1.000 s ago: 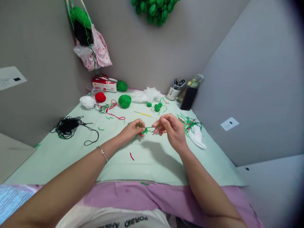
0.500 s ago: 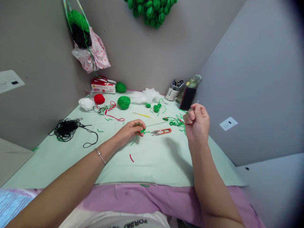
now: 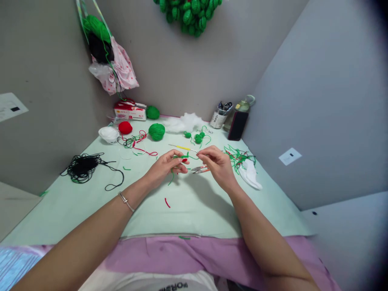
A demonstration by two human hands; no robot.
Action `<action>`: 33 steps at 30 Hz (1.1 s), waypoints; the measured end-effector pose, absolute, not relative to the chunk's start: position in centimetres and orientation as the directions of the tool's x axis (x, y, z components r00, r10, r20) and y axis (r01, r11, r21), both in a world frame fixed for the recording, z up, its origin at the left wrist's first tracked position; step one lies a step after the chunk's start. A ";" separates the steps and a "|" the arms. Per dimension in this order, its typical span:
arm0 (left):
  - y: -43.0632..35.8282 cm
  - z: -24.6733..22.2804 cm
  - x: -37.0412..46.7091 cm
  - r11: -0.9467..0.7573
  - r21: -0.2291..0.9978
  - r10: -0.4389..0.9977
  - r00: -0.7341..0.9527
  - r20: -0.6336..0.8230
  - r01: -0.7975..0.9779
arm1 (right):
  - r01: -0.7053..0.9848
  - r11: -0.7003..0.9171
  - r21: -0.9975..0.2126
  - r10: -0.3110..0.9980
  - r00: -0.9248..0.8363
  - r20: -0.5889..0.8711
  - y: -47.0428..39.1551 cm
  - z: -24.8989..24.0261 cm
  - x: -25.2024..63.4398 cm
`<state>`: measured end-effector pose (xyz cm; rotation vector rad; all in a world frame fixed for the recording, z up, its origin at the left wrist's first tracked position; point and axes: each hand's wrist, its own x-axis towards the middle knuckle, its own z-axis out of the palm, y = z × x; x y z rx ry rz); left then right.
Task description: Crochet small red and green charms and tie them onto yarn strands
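Near the middle of the table my left hand [image 3: 167,166] pinches a small green and red yarn piece [image 3: 184,160], with green tails hanging below the fingers. Just to its right, my right hand [image 3: 218,165] is closed at the fingertips on something thin, probably the end of the green strand; a needle cannot be made out. Orange-handled thread snips [image 3: 200,169] lie under and beside my right hand, their handles partly covered. Behind both hands rests a yellow crochet hook [image 3: 183,147].
Green yarn balls [image 3: 157,131], a red ball [image 3: 125,127] and white stuffing [image 3: 184,123] lie at the back. Black yarn [image 3: 83,167] is at left. Green scraps [image 3: 238,155] and a white cloth-like piece [image 3: 249,174] lie right, below a phone [image 3: 238,126].
My right hand has come down and left, close to my left hand. Red now shows on the piece in my left hand, and the white piece at right is uncovered.
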<state>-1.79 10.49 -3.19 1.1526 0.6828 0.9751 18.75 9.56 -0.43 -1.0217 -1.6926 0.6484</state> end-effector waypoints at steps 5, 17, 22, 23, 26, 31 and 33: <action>10.3 -3.6 -1.4 0.080 0.965 0.881 0.471 0.050 -0.251 | 0.374 0.492 -0.786 0.869 -0.161 0.468 9.7 -1.7 18.3; 10.6 -4.1 -1.4 0.001 0.986 0.920 0.387 0.064 -0.167 | 0.422 0.508 -0.750 0.860 -0.199 0.470 9.3 -1.5 18.0; 10.8 -4.0 -1.6 -0.070 0.986 0.927 0.356 0.122 -0.154 | 0.485 0.538 -0.690 0.842 -0.277 0.462 9.0 -0.8 18.2; 10.8 -4.0 -1.6 -0.078 0.985 0.927 0.352 0.130 -0.156 | 0.503 0.538 -0.677 0.843 -0.291 0.454 8.9 -0.8 18.2; 11.0 -4.2 -1.7 -0.092 0.982 0.926 0.349 0.144 -0.162 | 0.558 0.534 -0.635 0.845 -0.320 0.429 8.9 -0.9 18.2; 11.1 -4.3 -1.7 -0.101 0.985 0.931 0.336 0.142 -0.137 | 0.592 0.538 -0.600 0.842 -0.336 0.423 8.9 -1.2 18.4; 11.1 -4.2 -1.7 -0.104 0.987 0.937 0.321 0.140 -0.126 | 0.603 0.532 -0.595 0.845 -0.332 0.418 8.9 -1.2 18.4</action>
